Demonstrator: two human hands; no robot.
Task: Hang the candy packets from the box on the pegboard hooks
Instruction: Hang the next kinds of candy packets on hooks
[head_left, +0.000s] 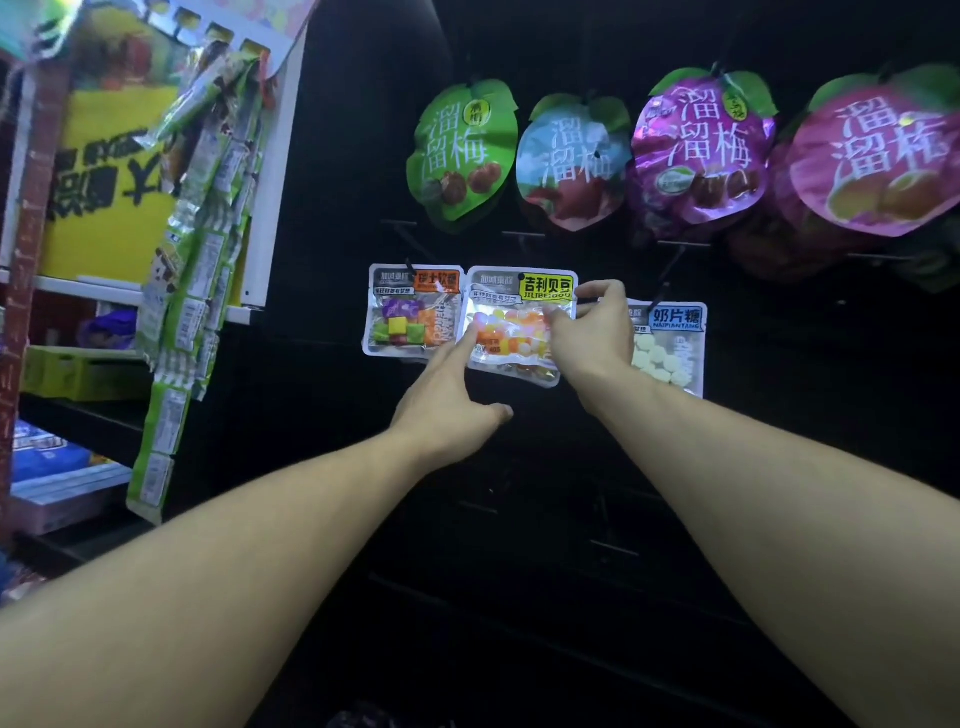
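Three small candy packets hang in a row on the dark pegboard (519, 467). The left one (410, 312) holds coloured cubes, the middle one (514, 325) has a yellow label and round orange and white sweets, and the right one (672, 345) has a blue label and white tablets. My left hand (452, 405) points its straight index finger onto the middle packet's lower left. My right hand (592, 332) pinches the middle packet's right edge and covers part of the right packet. The box is not in view.
Above hang several large leaf-topped plum bags, green (462, 156), blue (569, 161) and purple (701, 150). Bare hooks (670, 265) stick out between the rows. At the left a white shelf unit (270, 171) carries a strip of green sachets (192, 291) and boxes.
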